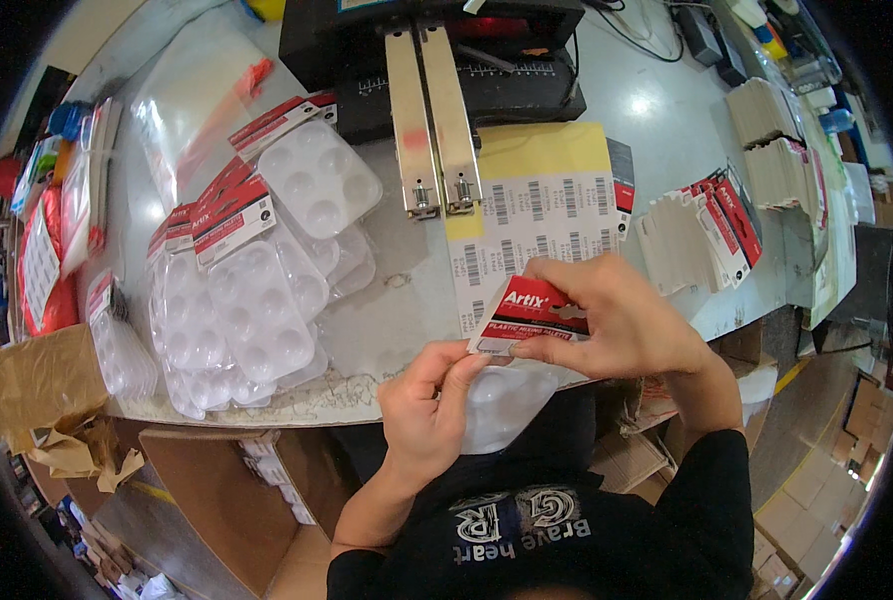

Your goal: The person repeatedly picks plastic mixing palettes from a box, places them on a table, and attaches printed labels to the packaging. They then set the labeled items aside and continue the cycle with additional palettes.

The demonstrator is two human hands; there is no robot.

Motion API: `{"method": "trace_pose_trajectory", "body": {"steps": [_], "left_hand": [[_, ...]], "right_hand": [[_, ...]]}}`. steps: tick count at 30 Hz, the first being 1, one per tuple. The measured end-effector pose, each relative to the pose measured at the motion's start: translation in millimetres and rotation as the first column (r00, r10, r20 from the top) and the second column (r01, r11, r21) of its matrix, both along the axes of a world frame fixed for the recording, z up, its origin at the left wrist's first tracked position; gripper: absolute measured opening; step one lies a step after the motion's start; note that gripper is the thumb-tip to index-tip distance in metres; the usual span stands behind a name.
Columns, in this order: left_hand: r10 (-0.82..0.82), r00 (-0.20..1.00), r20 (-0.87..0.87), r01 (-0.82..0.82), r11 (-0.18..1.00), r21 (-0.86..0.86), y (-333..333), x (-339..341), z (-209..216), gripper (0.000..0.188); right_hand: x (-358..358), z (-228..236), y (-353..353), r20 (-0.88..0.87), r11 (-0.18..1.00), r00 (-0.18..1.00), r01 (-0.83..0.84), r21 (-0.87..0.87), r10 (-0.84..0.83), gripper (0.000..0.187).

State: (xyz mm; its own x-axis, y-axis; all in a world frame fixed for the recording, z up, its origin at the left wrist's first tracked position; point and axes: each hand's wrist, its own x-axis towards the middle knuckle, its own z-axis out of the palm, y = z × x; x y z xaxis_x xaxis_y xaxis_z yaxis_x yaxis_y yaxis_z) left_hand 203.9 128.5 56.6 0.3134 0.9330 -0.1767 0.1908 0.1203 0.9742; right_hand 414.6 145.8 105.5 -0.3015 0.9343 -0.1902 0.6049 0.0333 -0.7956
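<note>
My right hand (pixel 622 315) grips a red and white header card (pixel 532 318) between thumb and fingers at the table's front edge. Below the card hangs a white plastic paint palette (pixel 502 405) with round wells, partly over my lap. My left hand (pixel 429 405) pinches the lower left corner of the card, where it meets the palette; the fingertips hide the exact join. Just beyond the card lies a sheet of barcode labels (pixel 532 215) with a yellow backing strip. To the left sits a pile of white palettes (pixel 247 335) with red header cards attached.
A black machine (pixel 312 45) with two metal arms (pixel 415 120) stands at the back centre. Stacks of header cards (pixel 677 245) lie to the right, and clear plastic bags (pixel 192 100) at the far left. Cardboard boxes (pixel 237 500) stand below the table edge.
</note>
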Motion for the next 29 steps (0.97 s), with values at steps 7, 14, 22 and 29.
{"method": "trace_pose_trajectory", "body": {"steps": [7,14,22,29], "left_hand": [[-0.045,0.993,0.112,0.065,0.98,-0.187,-4,5,1,0.014],[0.272,0.948,0.168,-0.268,0.962,-0.048,3,-4,-15,0.019],[0.328,0.933,0.149,-0.318,0.944,-0.088,5,-8,-30,0.024],[0.353,0.927,0.125,-0.343,0.935,-0.094,7,-13,-36,0.025]], "right_hand": [[5,5,3,0.167,0.983,0.969,-0.182,-0.014,0.182,0.041],[17,-19,-3,-0.146,0.986,0.976,0.157,-0.058,-0.164,0.038],[-2,-48,-26,-0.369,0.823,0.781,0.305,-0.48,-0.505,0.022],[-6,-53,-30,-0.412,0.846,0.769,0.303,-0.439,-0.489,0.018]]}}
